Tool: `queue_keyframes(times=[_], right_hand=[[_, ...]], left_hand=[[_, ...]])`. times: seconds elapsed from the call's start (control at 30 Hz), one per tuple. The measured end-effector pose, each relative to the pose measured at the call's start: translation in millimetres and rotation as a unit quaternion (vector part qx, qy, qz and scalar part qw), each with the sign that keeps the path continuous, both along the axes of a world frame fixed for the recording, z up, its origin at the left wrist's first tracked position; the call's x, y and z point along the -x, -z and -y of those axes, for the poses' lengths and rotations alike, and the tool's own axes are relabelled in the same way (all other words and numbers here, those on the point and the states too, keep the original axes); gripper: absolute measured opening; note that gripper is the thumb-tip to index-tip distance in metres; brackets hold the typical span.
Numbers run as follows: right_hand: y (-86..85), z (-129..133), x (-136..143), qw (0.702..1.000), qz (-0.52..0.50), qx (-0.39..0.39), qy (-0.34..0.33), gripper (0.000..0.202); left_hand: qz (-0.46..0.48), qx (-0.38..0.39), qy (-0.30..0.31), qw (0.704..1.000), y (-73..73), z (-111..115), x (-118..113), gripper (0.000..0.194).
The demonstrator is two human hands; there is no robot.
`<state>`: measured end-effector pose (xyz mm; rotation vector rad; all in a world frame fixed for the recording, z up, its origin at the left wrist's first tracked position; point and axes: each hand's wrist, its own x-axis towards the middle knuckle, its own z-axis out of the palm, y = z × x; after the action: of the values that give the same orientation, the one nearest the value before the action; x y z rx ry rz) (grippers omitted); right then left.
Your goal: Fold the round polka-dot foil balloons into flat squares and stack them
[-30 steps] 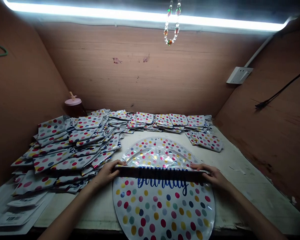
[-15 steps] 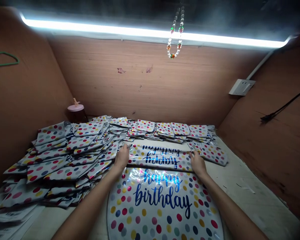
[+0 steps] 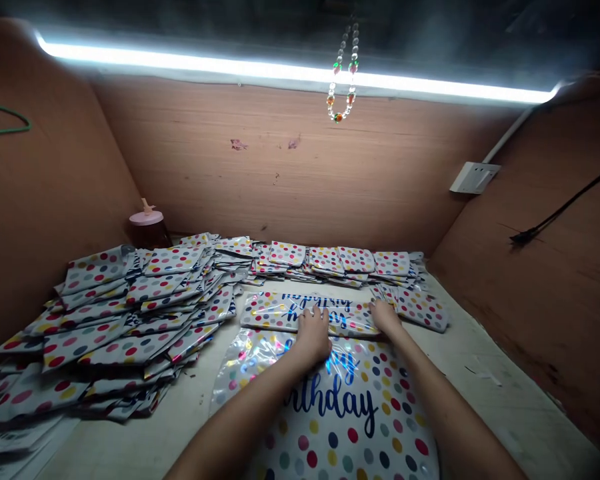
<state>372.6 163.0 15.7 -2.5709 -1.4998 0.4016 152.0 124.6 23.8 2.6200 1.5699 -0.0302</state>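
A glossy white plastic sheet with coloured dots and blue "happy birthday" lettering lies in front of me. Its far end is folded over into a flat band, where the lettering appears upside down. My left hand rests on the middle of this band, fingers spread and pressing down, nothing gripped. At the band's right end, my right hand has its fingers closed on the edge; the fingertips are partly hidden. My left forearm covers part of the lettering.
Piles of folded dotted sheets fill the left side, and more stacks line the back. One folded piece lies right of my right hand. A lidded cup stands in the back left corner. A beaded string hangs above.
My left hand has let go of the band's left end and moved right onto its middle. The right hand stays at the right end. The view has shifted slightly.
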Motion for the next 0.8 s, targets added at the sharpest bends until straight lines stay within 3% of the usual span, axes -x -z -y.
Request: queue_keyframes(times=[0.1,0.17,0.27,0.4,0.5,0.6,0.7,0.77,0.8], right_hand=[[-12.2,35.5,7.1,0.998,0.028,-0.056,0.015,0.047],[-12.8,71.4,18.7,0.987,0.072,-0.143,-0.002,0.050],[3.6,124.6,42.5,0.951,0.102,-0.265,-0.120,0.045],[37.9,162.4,66.1,0.940,0.057,-0.214,-0.261,0.047],[50.6,167.4,71.4,0.944,0.052,-0.152,-0.289,0.059],[51.4,165.5,72.1,0.950,0.053,-0.129,-0.278,0.062],[49.8,163.9,72.2,0.952,0.049,-0.128,-0.275,0.061],[48.9,165.5,71.7,0.949,0.041,-0.158,-0.270,0.064],[48.1,167.8,71.4,0.942,0.037,-0.195,-0.269,0.066]], left_hand=[[-0.031,0.024,-0.044,0.998,-0.3,-14.9,-23.4,0.090],[-0.043,0.034,-0.063,0.997,-1.3,-21.0,-30.6,0.081],[-0.038,0.024,-0.095,0.994,-3.6,-19.3,-33.5,0.054],[-0.006,0.009,-0.121,0.993,-19.9,-13.4,-26.7,0.035],[0.028,-0.009,-0.114,0.993,-57.3,-18.9,-9.3,0.029],[0.063,-0.068,-0.107,0.990,-116.5,-23.0,21.2,0.027],[0.126,-0.176,-0.085,0.972,-176.4,-10.3,55.8,0.036],[0.217,-0.274,-0.010,0.937,-199.2,8.9,74.7,0.037],[0.254,-0.301,0.057,0.917,-201.4,20.4,82.7,0.037]])
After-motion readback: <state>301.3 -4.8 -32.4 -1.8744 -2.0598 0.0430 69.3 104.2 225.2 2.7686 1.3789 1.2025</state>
